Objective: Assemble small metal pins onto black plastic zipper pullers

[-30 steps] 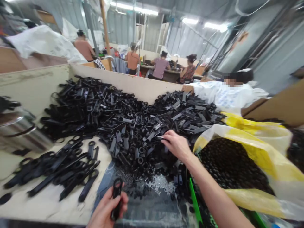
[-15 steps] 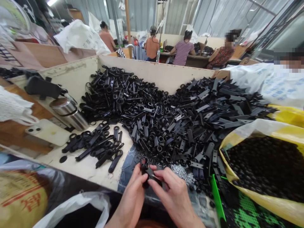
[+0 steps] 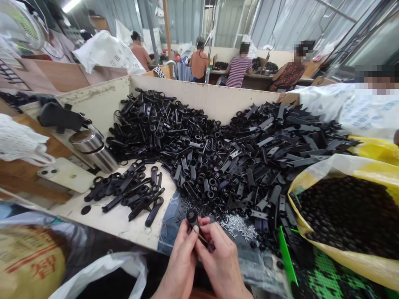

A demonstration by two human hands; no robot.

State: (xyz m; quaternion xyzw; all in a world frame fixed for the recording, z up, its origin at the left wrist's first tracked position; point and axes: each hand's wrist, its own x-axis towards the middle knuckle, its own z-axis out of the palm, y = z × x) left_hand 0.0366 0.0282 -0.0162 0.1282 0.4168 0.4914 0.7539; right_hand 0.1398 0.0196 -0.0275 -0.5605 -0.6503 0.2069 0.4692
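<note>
Between my two hands, low in the middle of the view, is a black plastic handle piece with a ring end (image 3: 192, 216). My left hand (image 3: 183, 253) grips it near the ring, thumb on top. My right hand (image 3: 220, 249) closes its fingers round the lower end, which they partly hide. Just beyond my hands lie small silver pins (image 3: 238, 226) on a blue cloth (image 3: 168, 222). A large heap of black plastic parts (image 3: 199, 145) rises behind them. To the left, a smaller group of ring-ended black pieces (image 3: 131, 189) is spread on the pale tabletop (image 3: 121, 226).
At left stand a steel flask (image 3: 93, 151) and a phone (image 3: 67, 174). On the right, a yellow-white sack (image 3: 299, 182) holds small black round parts beside a green basket (image 3: 286, 257). An open white bag (image 3: 137, 265) is below the table edge. Several people sit working behind the board (image 3: 212, 95).
My right hand has drawn closer to my left and wraps more tightly round the piece. The piece's ring end now faces upward more plainly. The view has shifted slightly.
</note>
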